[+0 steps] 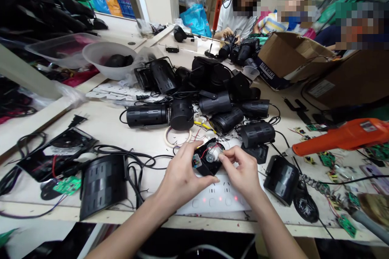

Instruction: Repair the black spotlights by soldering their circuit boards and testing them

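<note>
A small open black housing (209,168) lies over a white power strip (209,202) with red lights. My left hand (180,170) steadies the housing's left end, its fingers behind and its thumb in front. Between my right thumb and fingers I pinch a clear round part (213,153) with thin red wires, at the top of the housing. My right hand (243,168) is closed on this part's right edge. A small piece with coloured wires (197,160) shows inside the housing's left end. The housing's underside is hidden.
Several black cylindrical lamp bodies (147,115) are heaped beyond my hands. An orange electric screwdriver (340,136) reaches in from the right, above green circuit boards (326,160). At left lie a black shell (103,182) and cables. Co-workers sit behind cardboard boxes (291,54).
</note>
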{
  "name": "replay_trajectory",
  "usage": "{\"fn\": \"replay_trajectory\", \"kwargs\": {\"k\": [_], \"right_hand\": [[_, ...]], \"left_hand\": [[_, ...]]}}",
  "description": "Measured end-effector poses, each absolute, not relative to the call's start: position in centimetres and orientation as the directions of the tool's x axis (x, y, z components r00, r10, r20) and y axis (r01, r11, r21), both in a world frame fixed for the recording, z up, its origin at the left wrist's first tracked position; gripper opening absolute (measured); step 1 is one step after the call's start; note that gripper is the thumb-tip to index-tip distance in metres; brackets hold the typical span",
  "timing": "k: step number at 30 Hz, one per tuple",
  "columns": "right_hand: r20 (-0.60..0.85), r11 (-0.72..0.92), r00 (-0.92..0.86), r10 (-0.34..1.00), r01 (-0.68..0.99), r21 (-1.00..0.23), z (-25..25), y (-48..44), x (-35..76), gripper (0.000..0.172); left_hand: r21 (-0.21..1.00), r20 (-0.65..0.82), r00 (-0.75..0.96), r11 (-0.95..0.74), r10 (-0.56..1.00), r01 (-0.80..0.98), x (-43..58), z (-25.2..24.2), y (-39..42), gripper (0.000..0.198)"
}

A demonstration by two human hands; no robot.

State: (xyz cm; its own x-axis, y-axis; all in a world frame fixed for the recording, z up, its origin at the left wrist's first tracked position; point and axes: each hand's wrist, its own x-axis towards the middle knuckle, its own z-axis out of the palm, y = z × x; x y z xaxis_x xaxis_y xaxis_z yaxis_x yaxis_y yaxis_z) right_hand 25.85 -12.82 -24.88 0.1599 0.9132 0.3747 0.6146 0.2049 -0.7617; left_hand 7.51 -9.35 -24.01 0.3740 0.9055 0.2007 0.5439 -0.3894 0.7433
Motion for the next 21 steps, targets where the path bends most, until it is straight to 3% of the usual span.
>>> {"fn": "replay_trajectory", "kwargs": {"k": [7,21], "right_hand": [[0.340,0.186,0.156,0.928,0.596,-0.781,-24.7,-12.4,25.9,0.012],[0.353,0.214,0.144,0.924,0.570,-0.793,-25.3,-12.4,25.6,0.012]], "left_hand": [[0.753,0.201,0.370,-0.385,0.907,0.535,7.6,-23.6,-9.0,0.080],[0.801,0.002,0.259,-0.157,0.966,0.577,7.6,-23.0,-8.5,0.079]]}}
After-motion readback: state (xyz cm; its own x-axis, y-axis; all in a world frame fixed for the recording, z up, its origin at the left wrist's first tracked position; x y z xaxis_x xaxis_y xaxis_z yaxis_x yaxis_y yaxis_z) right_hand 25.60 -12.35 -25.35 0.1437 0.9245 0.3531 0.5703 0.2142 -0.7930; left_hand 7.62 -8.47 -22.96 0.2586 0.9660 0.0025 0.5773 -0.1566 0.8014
